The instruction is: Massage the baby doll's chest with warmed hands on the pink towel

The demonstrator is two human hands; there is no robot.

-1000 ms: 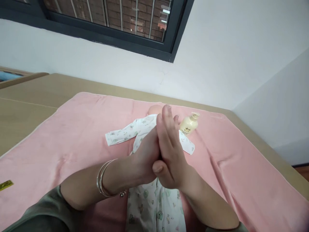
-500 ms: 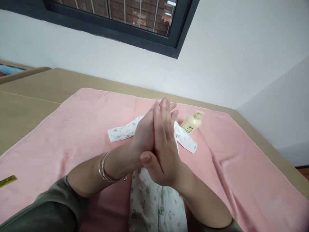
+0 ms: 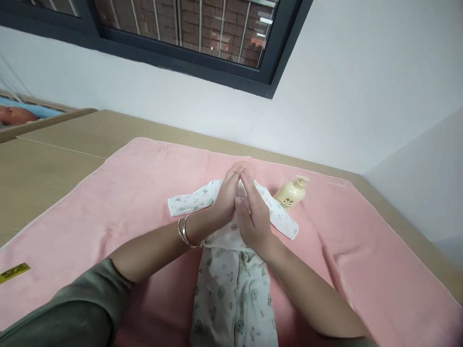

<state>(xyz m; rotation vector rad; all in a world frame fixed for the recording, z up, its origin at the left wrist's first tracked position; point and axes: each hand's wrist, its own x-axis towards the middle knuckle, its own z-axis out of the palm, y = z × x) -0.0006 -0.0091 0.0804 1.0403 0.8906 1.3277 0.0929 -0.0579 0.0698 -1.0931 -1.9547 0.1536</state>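
My left hand (image 3: pixel 226 196), with two bangles at its wrist, and my right hand (image 3: pixel 257 217) meet at the fingertips in a peak. Both have their fingers stretched out, and nothing shows gripped in them. They are over the upper part of a small white printed baby outfit (image 3: pixel 220 284), whose sleeves spread to both sides. Just beyond my fingertips a rounded, skin-toned shape (image 3: pixel 245 166) shows in part; my hands hide the rest. A pale yellow pump bottle (image 3: pixel 291 193) lies tilted by the outfit's right sleeve.
The outfit lies on a pink blanket (image 3: pixel 141 193) over a light wooden surface (image 3: pixel 61 140). A yellow label (image 3: pixel 14 273) is at the blanket's left. Behind stand a white wall (image 3: pixel 325 96) and a dark-framed window (image 3: pixel 217 72). At far left is a wood-edged compartment (image 3: pixel 65 117).
My palms were pressed together, raised higher before the camera. Now they have moved down and forward over the outfit's top, palms parted and fingertips touching. The view has shifted slightly.
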